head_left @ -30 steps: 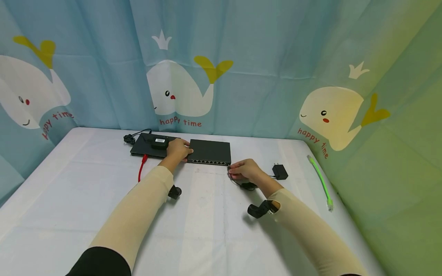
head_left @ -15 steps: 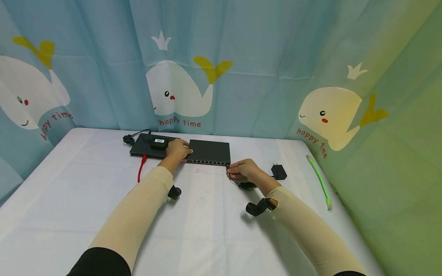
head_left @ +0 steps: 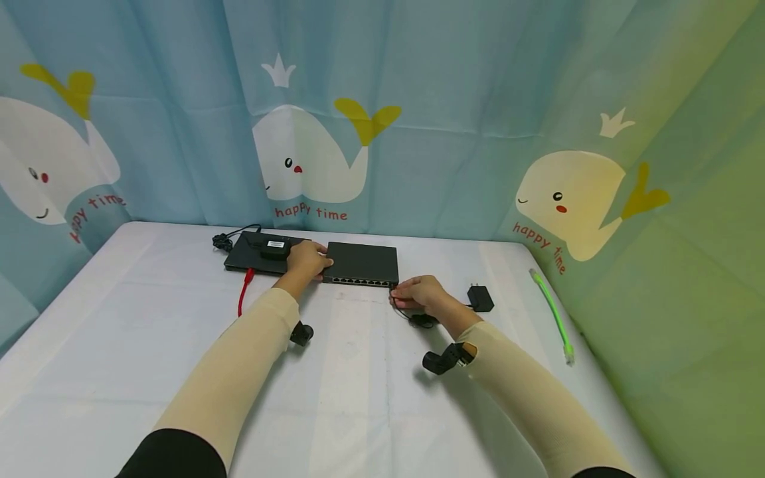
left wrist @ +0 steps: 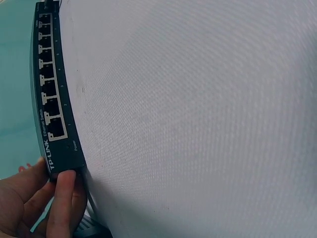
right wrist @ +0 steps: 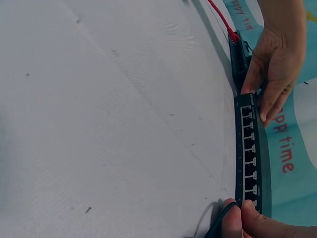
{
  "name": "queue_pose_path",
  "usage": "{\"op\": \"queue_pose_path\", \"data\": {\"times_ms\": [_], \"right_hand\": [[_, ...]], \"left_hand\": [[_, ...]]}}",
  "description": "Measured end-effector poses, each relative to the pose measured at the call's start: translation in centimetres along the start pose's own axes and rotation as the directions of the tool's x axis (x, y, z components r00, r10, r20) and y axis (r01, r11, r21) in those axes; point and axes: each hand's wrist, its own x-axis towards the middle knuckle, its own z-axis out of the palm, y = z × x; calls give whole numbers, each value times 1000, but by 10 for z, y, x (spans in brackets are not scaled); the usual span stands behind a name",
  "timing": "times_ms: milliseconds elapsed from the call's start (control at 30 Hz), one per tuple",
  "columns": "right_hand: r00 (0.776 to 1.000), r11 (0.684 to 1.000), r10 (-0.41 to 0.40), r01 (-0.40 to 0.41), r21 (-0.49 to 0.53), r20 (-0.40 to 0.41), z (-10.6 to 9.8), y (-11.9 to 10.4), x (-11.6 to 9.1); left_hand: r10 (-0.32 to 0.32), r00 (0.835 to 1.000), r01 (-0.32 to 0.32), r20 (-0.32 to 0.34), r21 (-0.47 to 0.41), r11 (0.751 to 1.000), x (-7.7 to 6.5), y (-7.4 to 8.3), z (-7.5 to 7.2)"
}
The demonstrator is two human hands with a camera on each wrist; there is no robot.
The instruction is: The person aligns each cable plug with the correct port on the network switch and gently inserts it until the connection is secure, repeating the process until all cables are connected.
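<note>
A dark Ethernet switch (head_left: 362,263) lies flat near the table's back, its row of ports (left wrist: 51,87) facing the front. My left hand (head_left: 306,260) grips the switch's left end between thumb and fingers. At the front right corner of the switch, my right hand (head_left: 418,294) pinches the end of a thin black power cord (right wrist: 215,225) right against the port side. The plug tip is hidden by the fingers. From there the cord runs to a bundled coil (head_left: 423,321) under the hand and on to a black power adapter (head_left: 481,299).
Left of the switch sits another flat black device (head_left: 238,255) with a black box (head_left: 275,249) on top and a red cable (head_left: 244,293) at its front. A coiled black cord (head_left: 223,241) lies beside it. A green network cable (head_left: 552,312) lies on the right.
My right hand has shifted slightly left with the cord end along the switch's front corner, and the adapter has slid a little left. The left hand keeps its grip in place.
</note>
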Motion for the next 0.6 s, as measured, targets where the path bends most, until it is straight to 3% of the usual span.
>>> {"op": "queue_pose_path", "data": {"times_ms": [600], "right_hand": [[999,998,-49,48,-29,-13,0,2,0]], "left_hand": [[16,1000,-16,-3,11,1000,0,0,-1]]}}
